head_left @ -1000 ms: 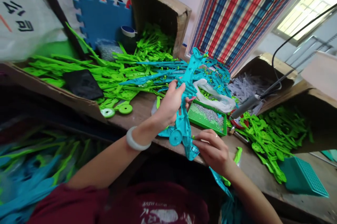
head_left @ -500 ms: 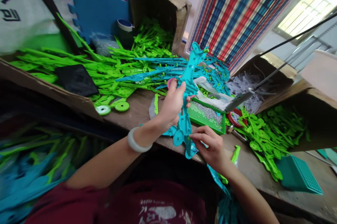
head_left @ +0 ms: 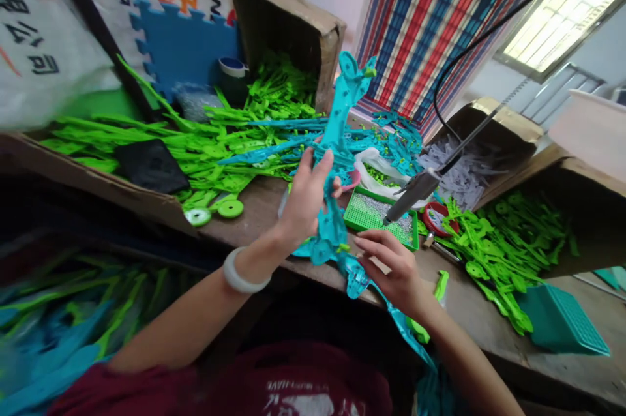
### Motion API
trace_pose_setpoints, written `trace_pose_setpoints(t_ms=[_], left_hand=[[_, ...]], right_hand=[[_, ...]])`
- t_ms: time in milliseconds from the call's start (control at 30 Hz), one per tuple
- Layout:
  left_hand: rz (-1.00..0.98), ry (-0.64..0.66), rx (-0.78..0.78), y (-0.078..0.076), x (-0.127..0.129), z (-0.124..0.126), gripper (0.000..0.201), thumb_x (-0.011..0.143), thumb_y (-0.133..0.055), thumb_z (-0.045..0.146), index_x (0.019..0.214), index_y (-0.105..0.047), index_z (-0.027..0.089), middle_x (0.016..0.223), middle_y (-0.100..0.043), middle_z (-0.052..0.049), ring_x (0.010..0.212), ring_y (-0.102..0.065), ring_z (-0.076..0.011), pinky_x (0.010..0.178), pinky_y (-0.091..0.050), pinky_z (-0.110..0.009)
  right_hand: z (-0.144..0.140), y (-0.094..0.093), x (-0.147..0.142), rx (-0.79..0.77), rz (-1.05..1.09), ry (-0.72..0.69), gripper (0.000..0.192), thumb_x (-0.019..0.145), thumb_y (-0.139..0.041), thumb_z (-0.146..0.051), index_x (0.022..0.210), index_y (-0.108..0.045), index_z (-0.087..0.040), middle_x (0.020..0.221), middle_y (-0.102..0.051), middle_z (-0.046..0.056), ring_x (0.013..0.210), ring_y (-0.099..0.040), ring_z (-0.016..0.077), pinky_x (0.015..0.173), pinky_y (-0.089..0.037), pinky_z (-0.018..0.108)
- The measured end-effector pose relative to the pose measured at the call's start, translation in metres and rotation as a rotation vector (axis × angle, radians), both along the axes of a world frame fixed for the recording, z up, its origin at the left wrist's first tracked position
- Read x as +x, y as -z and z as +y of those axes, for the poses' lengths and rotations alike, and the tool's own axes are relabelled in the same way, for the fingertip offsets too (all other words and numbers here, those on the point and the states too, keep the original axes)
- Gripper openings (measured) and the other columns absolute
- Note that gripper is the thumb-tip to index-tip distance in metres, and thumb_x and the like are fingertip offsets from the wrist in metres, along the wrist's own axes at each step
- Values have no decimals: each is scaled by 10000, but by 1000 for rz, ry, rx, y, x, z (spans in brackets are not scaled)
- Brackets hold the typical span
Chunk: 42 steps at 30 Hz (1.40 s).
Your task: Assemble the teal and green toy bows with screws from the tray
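- Far out to the left of the grip, a heap of green plastic parts spills across the bench from a tipped cardboard box; judging by its bulk, plenty of loose stock is left to work through.
- The left hand, a pale bangle on its wrist, is closed round the middle of a long turquoise plastic piece, held upright with its top end well above the fingers.
- Just below that grip, a small green part sits on the turquoise piece; whether it is fully seated cannot be told.
- The right hand is at the lower end of the same piece, fingertips pinched together there; what they pinch is too small to make out. The piece looks mid-assembly rather than finished.
- Just beyond the right hand lies a green tray of small grey bits, with a hanging power tool tipped over it, untouched by either hand.
- Further right, more green parts lie by a second box, and a teal basket stands near the bench edge.
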<state>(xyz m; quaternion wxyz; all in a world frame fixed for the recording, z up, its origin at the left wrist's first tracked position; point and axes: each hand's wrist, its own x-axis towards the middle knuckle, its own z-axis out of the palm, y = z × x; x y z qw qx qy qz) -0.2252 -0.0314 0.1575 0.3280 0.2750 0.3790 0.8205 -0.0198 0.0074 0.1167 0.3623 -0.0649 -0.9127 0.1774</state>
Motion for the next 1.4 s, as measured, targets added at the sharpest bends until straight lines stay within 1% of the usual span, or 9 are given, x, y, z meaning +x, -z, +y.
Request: trace_pose_setpoints(t_ms=[200,300,367,467,567,733,867,1100,1400], left_hand=[[997,-560,-179,10,-46,-43,489,933,-623,384,1401,-587,248,1255,-513,-105,1218,-548,-251,1084,-459,-397],[1165,-684,-258,27,-35,-33,529,986,-529,358,1483,-505,180,1422,-374,-183,1360,-456,-330,1157,-383,-504],[1177,-689,-304,41,-12,-16,514,1013,-462,313,1498,-475,144,1470,-327,-219,1420,-408,-369,1165,-365,-542],[1140,-643,-390,54,29,7,514,1016,-426,243,1510,-430,103,1539,-278,-281,1476,-344,-423,1158,-364,-587],[1146,-502,-419,55,64,7,557,1002,-450,217,1536,-357,86,1613,-204,-318,1489,-323,-459,1133,-392,-621],[1284,-116,-162,71,91,-60,530,1005,-516,278,1515,-401,188,1644,-280,-227,1495,-360,-379,1164,-414,-555],[978,179,-148,109,95,-111,382,980,-557,257,1360,-524,245,1483,-513,-159,1306,-587,-273,1041,-553,-435],[598,198,-430,154,85,-117,151,924,-581,280,1051,-639,221,1233,-624,-97,1018,-686,-209,857,-604,-373],[593,166,-501,161,78,-120,134,920,-570,293,968,-670,219,1184,-661,-93,1005,-676,-214,830,-605,-368]], right_hand=[[-15,-41,12,167,218,181,348,917,-638,-102,1234,-673,-242,1083,-657,96,982,-662,193,809,-595,300],[-3,-46,-37,-178,228,230,185,960,-597,-242,1117,-688,-203,979,-684,72,870,-665,186,772,-584,314],[15,-45,-81,-477,188,247,338,938,-611,-294,1249,-615,-160,1042,-702,93,869,-674,198,772,-584,330],[47,-48,-133,-738,96,288,437,928,-570,-239,1346,-535,-118,1057,-715,98,940,-675,199,876,-563,343],[75,-60,-142,-768,31,281,366,902,-536,-174,1255,-620,-125,966,-729,63,868,-670,182,874,-561,346],[103,-76,-83,-851,-163,200,282,801,-652,-188,1062,-754,-165,922,-744,22,767,-659,153,787,-572,310],[104,-52,-28,-1037,-526,108,435,691,-823,-340,1098,-767,-195,779,-720,-9,635,-608,123,599,-517,248],[88,20,-17,-1099,-776,105,457,662,-860,-445,1046,-803,-205,840,-768,5,711,-649,145,666,-518,263],[101,47,-35,-1048,-805,-20,429,699,-838,-462,1053,-808,-221,988,-799,16,856,-699,191,820,-558,324]])
